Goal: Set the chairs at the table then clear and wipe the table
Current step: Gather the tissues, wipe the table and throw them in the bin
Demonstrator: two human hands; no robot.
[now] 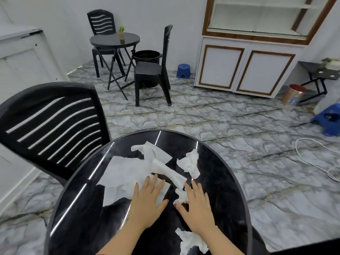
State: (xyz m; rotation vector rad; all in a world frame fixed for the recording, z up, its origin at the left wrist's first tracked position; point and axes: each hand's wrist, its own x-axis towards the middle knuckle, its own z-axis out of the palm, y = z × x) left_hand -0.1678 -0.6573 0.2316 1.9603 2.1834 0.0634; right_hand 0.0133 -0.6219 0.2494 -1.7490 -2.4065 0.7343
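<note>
- At the near table, far-left edge: a black chair is set close w/ its back to the rim. Judged risk: it could be knocked out of place if an elbow swings wide during gathering, since it sits just beside the tabletop.
- Left-centre of the top: a large flat tissue sheet is spread out. The left hand is laid flat on its near-right corner, fingers straight and spread, nothing gripped. If it is only pushed, the sheet could slide on the glossy top and go over the far-left rim.
- Centre: a twisted tissue strip and a folded piece overlap the sheet; these could be dragged apart rather than bunched.
- Right-centre: the right hand lies flat, fingers extended, touching a small wad; no grasp is seen. The crumpled tissue farther right sits near the rim and could be flicked to the floor.
- Near edge, right: another crumpled tissue lies by the right forearm; prob. brushed off if the arm is pulled back carelessly.
- Wiping not yet possible; litter remains on top.
</note>
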